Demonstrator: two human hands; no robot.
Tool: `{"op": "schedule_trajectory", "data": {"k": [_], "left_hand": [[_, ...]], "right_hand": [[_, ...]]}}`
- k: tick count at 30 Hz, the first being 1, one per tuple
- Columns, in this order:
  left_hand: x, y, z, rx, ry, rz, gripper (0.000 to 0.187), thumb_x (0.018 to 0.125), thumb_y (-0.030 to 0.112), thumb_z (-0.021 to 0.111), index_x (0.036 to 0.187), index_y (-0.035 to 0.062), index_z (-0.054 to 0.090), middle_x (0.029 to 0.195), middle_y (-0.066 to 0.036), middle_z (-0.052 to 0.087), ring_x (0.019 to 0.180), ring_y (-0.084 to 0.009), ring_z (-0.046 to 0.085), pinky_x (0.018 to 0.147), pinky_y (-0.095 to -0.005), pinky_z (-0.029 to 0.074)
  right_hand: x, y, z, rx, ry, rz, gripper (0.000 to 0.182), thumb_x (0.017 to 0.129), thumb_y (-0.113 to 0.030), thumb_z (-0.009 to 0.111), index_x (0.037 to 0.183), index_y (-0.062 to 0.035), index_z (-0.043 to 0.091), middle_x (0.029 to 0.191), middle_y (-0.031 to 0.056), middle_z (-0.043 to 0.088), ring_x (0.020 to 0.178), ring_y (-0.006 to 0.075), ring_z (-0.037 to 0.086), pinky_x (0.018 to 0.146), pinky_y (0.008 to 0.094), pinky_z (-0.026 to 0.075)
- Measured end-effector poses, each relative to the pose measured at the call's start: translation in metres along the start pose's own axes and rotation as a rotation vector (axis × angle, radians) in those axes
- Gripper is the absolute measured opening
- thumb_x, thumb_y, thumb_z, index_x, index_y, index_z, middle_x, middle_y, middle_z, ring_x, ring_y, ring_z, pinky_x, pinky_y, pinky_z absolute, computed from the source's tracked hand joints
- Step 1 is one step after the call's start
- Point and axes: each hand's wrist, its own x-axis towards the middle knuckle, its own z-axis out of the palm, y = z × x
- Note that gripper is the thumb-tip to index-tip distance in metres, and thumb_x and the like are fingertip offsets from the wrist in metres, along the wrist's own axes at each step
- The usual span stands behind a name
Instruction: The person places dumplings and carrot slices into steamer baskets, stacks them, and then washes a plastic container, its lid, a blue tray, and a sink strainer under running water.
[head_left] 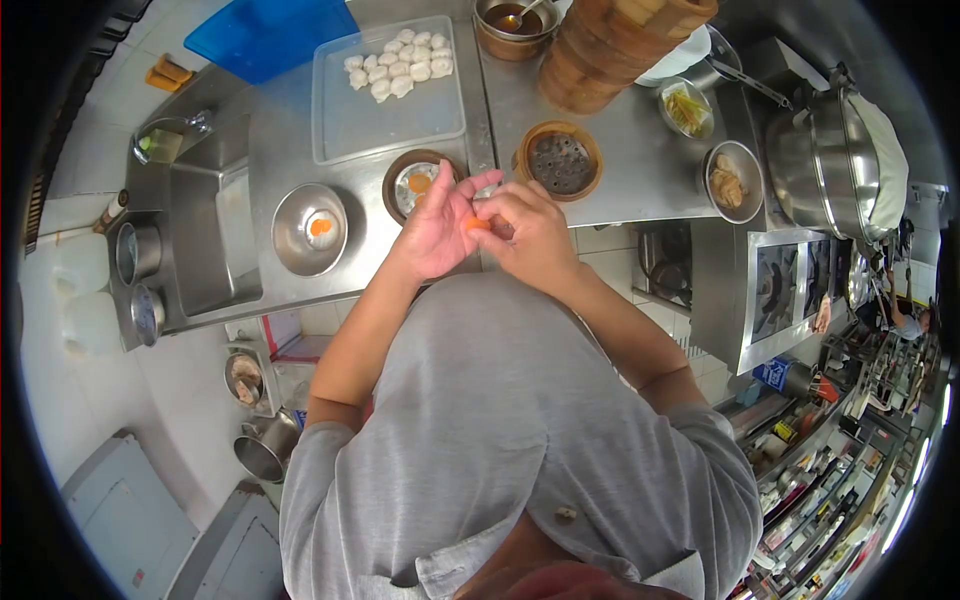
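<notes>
My left hand (435,228) is held palm up over the counter edge, its fingers stretched out. Between the thumb and fingers of my right hand (530,235) is a small orange lump (478,224), pressed against the left palm. Just behind my left hand is a round bamboo steamer (391,192) with orange pieces (418,183) inside, partly hidden by the fingers. To the left stands a metal bowl (285,245) holding several orange lumps (321,228). Another round steamer (596,150) with a perforated dark base sits beyond my right hand.
A clear plastic tray (345,130) holds several white dumplings (408,60). Stacked bamboo steamers (600,60) rise at the back, near a bowl of sauce (510,20). On the left is a sink (205,250); on the right, a bowl (735,205) with pale food and a stove (775,290).
</notes>
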Motion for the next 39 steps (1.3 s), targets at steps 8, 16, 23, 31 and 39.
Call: {"op": "schedule_trajectory", "data": {"k": [8, 16, 23, 31, 39], "left_hand": [[0.000, -0.002, -0.022, 0.149, 0.154, 0.051, 0.079, 0.102, 0.065, 0.037, 0.146, 0.0000, 0.038, 0.135, -0.031, 0.056, 0.130, -0.0404, 0.055, 0.110, -0.0503, 0.044], [-0.011, 0.007, -0.029, 0.066, 0.116, 0.061, 0.080, 0.100, 0.068, 0.037, 0.146, 0.0022, 0.040, 0.137, -0.032, 0.055, 0.131, -0.0421, 0.054, 0.109, -0.0527, 0.045], [-0.003, -0.010, -0.031, 0.113, 0.127, 0.008, 0.081, 0.099, 0.068, 0.040, 0.147, 0.0031, 0.034, 0.126, -0.026, 0.062, 0.111, -0.0343, 0.067, 0.102, -0.0464, 0.052], [-0.036, 0.005, -0.071, 1.060, 0.288, 0.253, 0.032, 0.100, 0.026, 0.066, 0.125, 0.0060, 0.062, 0.108, -0.009, 0.071, 0.101, -0.0210, 0.069, 0.089, -0.0335, 0.054], [-0.160, 0.121, -0.218, 2.080, 1.199, 0.278, 0.036, 0.079, 0.010, 0.076, 0.114, 0.0104, 0.069, 0.115, -0.019, 0.068, 0.101, -0.0363, 0.068, 0.084, -0.0440, 0.056]], "right_hand": [[0.006, 0.068, -0.032, 0.140, 0.095, 0.431, 0.012, 0.078, -0.007, 0.077, 0.085, -0.0046, 0.067, 0.072, 0.0092, 0.068, 0.066, 0.0301, 0.066, 0.064, 0.0426, 0.055], [0.006, 0.145, -0.033, -0.472, -0.038, 0.020, 0.019, 0.079, -0.015, 0.078, 0.096, -0.0061, 0.074, 0.100, 0.0093, 0.071, 0.094, 0.0305, 0.066, 0.083, 0.0425, 0.054], [-0.021, 0.029, 0.004, -0.036, -0.178, 0.159, 0.023, 0.083, -0.024, 0.078, 0.101, -0.0098, 0.073, 0.095, 0.0097, 0.070, 0.090, 0.0311, 0.066, 0.080, 0.0421, 0.054], [-0.039, 0.045, 0.013, 0.379, -0.259, 0.584, 0.011, 0.085, 0.001, 0.075, 0.091, -0.0019, 0.066, 0.084, 0.0023, 0.069, 0.070, 0.0064, 0.063, 0.063, 0.0245, 0.052], [-0.044, 0.059, -0.013, 0.485, -0.143, 0.706, 0.013, 0.089, 0.001, 0.073, 0.100, 0.0008, 0.066, 0.084, 0.0004, 0.067, 0.072, 0.0051, 0.062, 0.065, 0.0207, 0.052]]}}
